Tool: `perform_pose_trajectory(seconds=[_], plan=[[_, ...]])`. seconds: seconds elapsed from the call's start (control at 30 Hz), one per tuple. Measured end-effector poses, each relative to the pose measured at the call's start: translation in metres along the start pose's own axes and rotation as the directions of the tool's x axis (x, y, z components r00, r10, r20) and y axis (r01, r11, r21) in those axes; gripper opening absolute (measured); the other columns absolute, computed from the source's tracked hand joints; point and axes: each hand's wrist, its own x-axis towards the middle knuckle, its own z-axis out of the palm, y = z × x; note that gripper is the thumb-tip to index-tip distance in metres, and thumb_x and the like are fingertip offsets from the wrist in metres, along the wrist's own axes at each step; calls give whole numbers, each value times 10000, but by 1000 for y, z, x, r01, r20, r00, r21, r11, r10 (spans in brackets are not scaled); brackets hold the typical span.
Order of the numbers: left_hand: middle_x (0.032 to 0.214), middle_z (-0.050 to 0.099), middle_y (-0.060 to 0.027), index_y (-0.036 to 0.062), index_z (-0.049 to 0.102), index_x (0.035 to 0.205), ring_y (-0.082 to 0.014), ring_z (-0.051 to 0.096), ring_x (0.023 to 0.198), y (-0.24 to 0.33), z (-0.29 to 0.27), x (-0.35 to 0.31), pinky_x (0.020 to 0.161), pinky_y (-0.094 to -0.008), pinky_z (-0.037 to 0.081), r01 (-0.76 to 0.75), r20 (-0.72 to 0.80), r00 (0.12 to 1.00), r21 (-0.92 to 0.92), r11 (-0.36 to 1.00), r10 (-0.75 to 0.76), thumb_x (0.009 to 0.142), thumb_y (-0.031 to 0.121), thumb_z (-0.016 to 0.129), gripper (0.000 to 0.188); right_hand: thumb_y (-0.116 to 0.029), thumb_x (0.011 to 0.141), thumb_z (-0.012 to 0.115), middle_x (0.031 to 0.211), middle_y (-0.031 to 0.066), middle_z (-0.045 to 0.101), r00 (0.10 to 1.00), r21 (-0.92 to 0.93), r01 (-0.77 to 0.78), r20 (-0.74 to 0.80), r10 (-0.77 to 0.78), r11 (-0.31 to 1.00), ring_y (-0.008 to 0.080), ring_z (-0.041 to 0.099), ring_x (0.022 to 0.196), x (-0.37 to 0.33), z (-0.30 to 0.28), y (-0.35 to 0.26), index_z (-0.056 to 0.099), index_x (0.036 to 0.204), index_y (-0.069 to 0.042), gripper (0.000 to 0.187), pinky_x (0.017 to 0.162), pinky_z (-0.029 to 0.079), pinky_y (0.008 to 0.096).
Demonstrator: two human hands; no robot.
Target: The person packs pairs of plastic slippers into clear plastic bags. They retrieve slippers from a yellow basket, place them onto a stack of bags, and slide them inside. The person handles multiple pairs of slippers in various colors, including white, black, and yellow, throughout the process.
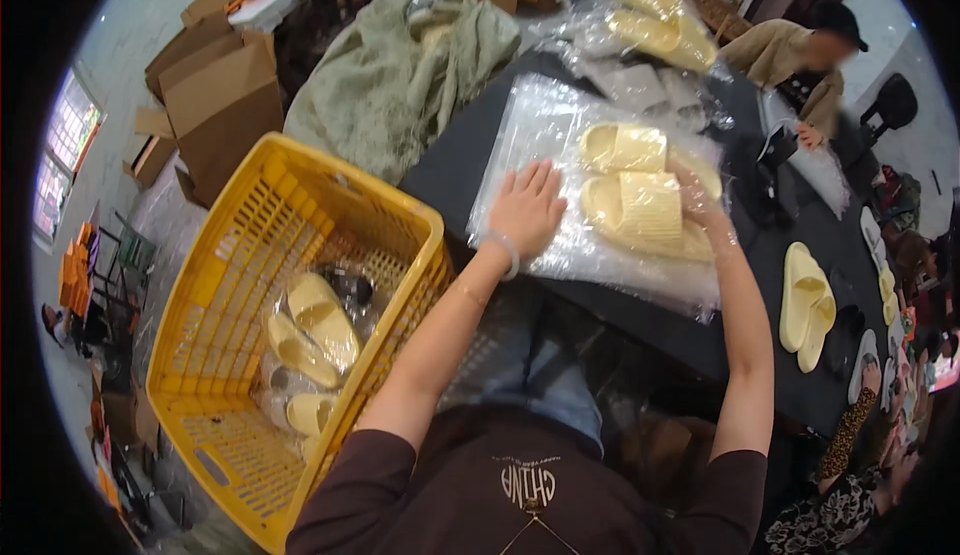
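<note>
My left hand (527,212) lies flat, fingers stretched out, on a stack of clear plastic bags (520,140) on the dark table. Against the right side of the bags, my right hand (700,200) grips a pair of pale yellow slippers (650,205) with ribbed straps. The slippers rest side by side on the plastic, and glossy film shows over part of them. Some of the right hand's fingers are hidden at the slippers. How far the slippers are inside a bag, I cannot tell.
A yellow crate (295,180) at my left holds bagged slippers (320,325). More bagged slippers (665,35) lie at the table's far end, beside a green sack (400,75). Loose slippers (805,300) sit on the right, where a co-worker (810,65) works across the table.
</note>
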Motion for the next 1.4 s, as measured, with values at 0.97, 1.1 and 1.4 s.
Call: perform_pose_trajectory(seconds=[0.97,1.1,1.4], plan=[[1427,370,-167,1,392,1360,-300,264,1364,9,7,11,1117,-475,126,75,49,995,261,963,-90,960,436,265,604,-136,858,385,976,136,612,712,-259,-218,-702,-29,941,251,565,865,-45,-164,-137,572,1040,27,308,756,450,357],[1396,399,-201,23,536,1247,-337,250,1360,12,-38,20,1107,-516,123,82,316,939,178,981,-136,955,392,333,513,-95,867,361,892,93,621,836,-10,-72,-547,55,997,198,559,786,14,-56,-233,585,973,19,273,687,448,351],[1385,425,-155,67,447,1334,-300,342,1316,-21,-5,-9,1067,-479,254,54,-43,995,-512,857,-88,943,335,387,478,-46,756,529,820,265,608,900,312,29,-421,111,950,450,572,804,61,117,-242,527,906,1,157,717,441,510]])
